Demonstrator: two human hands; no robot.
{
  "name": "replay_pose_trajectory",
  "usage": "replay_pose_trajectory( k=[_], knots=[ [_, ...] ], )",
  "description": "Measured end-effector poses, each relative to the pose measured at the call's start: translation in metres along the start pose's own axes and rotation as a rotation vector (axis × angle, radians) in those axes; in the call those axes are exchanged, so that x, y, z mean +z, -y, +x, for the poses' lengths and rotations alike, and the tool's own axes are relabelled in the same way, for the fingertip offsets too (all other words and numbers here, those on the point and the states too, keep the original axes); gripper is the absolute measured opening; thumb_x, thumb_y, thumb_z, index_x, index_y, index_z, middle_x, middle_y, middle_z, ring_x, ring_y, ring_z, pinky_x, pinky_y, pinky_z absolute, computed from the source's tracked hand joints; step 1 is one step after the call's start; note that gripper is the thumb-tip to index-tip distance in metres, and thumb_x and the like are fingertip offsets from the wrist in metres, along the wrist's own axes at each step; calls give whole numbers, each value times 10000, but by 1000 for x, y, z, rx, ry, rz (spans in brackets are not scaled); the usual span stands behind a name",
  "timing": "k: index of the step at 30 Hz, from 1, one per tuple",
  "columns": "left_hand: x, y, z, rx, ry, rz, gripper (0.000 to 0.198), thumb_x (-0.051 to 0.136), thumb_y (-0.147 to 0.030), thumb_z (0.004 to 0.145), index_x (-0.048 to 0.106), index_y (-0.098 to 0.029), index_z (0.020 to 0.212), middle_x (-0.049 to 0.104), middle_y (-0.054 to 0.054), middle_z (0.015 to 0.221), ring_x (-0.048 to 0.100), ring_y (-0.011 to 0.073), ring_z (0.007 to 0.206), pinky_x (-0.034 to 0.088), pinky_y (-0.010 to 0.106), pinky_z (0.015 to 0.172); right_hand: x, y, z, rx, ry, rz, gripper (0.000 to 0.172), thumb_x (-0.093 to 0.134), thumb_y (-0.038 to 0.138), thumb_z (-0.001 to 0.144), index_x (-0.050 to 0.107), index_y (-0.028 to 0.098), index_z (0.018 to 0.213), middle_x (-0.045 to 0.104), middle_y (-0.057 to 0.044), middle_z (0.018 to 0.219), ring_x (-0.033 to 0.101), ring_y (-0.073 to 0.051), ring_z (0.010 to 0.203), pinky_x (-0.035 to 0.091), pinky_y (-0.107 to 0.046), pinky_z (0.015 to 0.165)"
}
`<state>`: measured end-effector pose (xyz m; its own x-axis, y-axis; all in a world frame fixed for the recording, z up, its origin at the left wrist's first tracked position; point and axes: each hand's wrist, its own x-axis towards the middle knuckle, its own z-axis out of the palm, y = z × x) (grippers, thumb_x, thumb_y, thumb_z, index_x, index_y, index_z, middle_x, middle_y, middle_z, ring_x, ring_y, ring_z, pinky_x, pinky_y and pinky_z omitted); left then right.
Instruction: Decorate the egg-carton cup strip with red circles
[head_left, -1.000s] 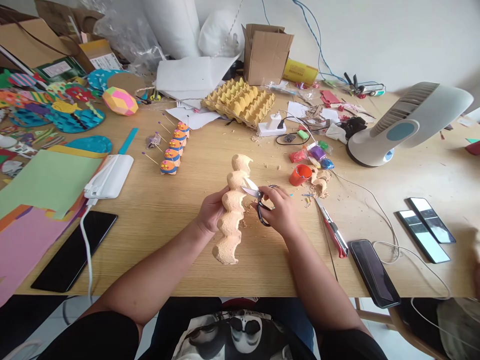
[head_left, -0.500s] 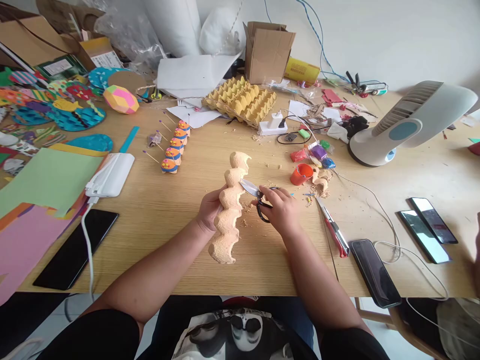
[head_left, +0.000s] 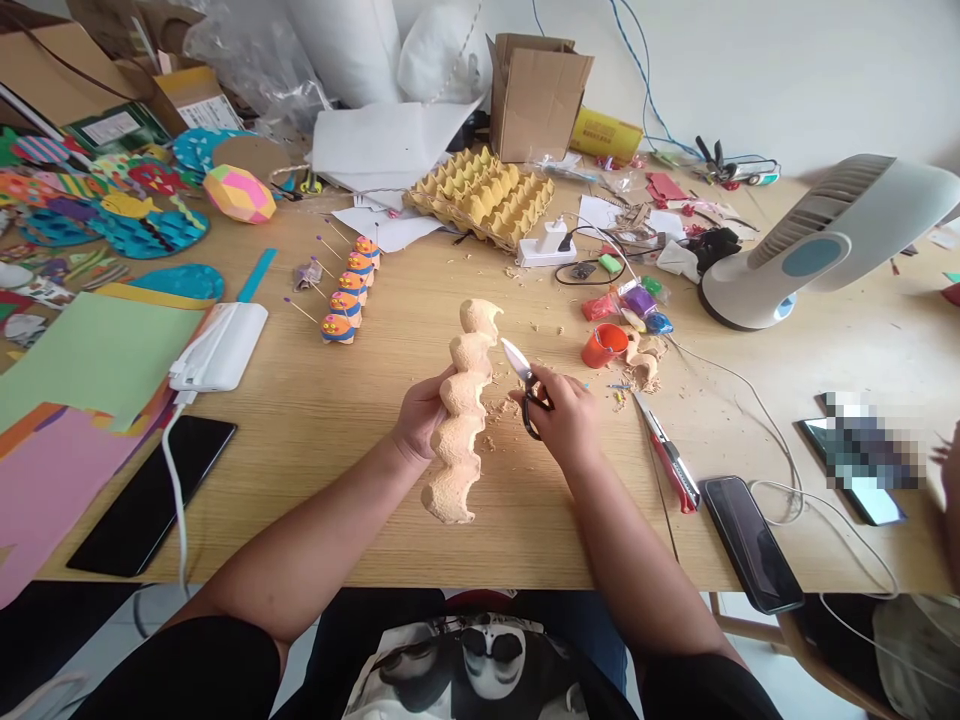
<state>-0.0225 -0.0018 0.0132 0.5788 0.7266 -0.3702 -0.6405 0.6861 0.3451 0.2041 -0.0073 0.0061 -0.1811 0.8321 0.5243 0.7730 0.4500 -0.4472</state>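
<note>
My left hand [head_left: 421,415] is closed around the middle of a tan strip of egg-carton cups [head_left: 463,410], held upright above the wooden table [head_left: 315,420]. My right hand [head_left: 566,420] grips black-handled scissors [head_left: 525,385]; their blades point up and left, just clear of the strip's right edge. Cardboard crumbs [head_left: 499,410] lie on the table between my hands.
A painted caterpillar of carton cups [head_left: 349,292], a yellow egg tray [head_left: 480,198], an orange cup [head_left: 602,346] and clay pieces lie beyond. A utility knife [head_left: 667,455], phones [head_left: 750,545] and a white fan [head_left: 817,240] are to the right; coloured paper [head_left: 90,360] and a power bank [head_left: 219,347] to the left.
The scissors have come away from the carton strip, their blades now lifted and pointing up instead of biting into its edge. My left hand keeps the strip almost still.
</note>
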Motion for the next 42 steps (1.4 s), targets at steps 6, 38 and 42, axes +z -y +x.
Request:
replay_pose_trajectory(
  k=[6,38,42],
  knots=[
    [1,4,6,67,23,46,104,637,-356,928,692,-275,962,694,-8,690,657,169,536,527,295,555,-9,0,8,144,-43,-31,326,708,428,921,657,235,1179,698,-63,900,643,-268,892,490,-373,829],
    [13,19,21,324,-172,117,165,658,-164,897,696,-211,1051,720,-7,788,657,132,637,536,255,610,-17,-25,14,495,182,-279,339,623,362,898,698,245,1207,760,-81,949,642,-293,937,418,-356,742],
    [18,18,19,364,-180,105,157,647,-164,912,697,-212,1054,712,-3,778,661,132,632,530,237,584,-16,-24,16,489,167,-266,356,624,390,901,693,258,1224,760,-79,973,637,-292,948,402,-349,717]
  ],
)
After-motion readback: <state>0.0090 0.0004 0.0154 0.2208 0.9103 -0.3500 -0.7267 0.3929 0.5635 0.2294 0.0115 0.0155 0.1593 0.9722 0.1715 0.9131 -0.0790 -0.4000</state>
